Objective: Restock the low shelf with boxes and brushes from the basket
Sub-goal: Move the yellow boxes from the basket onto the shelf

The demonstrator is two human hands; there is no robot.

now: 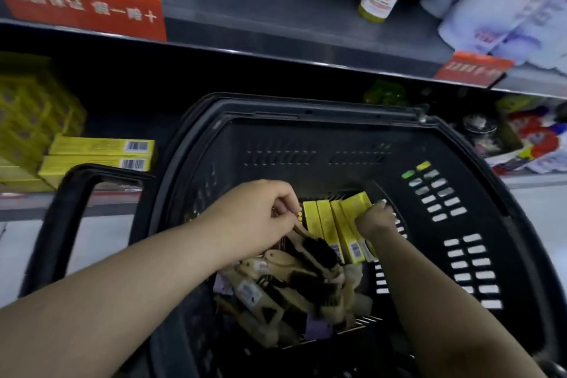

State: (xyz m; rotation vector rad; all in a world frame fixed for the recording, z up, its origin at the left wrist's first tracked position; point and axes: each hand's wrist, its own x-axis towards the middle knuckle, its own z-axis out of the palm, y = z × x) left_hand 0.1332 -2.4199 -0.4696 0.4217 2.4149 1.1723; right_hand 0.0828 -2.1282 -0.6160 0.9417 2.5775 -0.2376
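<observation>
Yellow boxes (pixel 340 224) stand on their thin sides in a row on the floor of the basket (pixel 306 110), close to its far right corner. Their long sides run from you toward the far wall, and the barcode ends point back at you.

Your right hand (pixel 376 219) is at the right end of that row and touches the last box. Your thumb sits up by the top of it. The other fingers go down out of sight, so you cannot tell if they are round the box yet.

Your left hand (pixel 260 209) is at the left end of the row. Its curled fingers pinch the pale wooden handle of one brush (pixel 310 242). More brushes (pixel 276 288) lie in a heap at the near side of the basket floor.

The low shelf (pixel 27 204) is past the left rim of the basket. The stacked boxes (pixel 98 153) there lie flat with their long sides along the shelf's front edge. So I think a box must turn sideways on its way over. Your left hand is the nearer one to that stack.
</observation>
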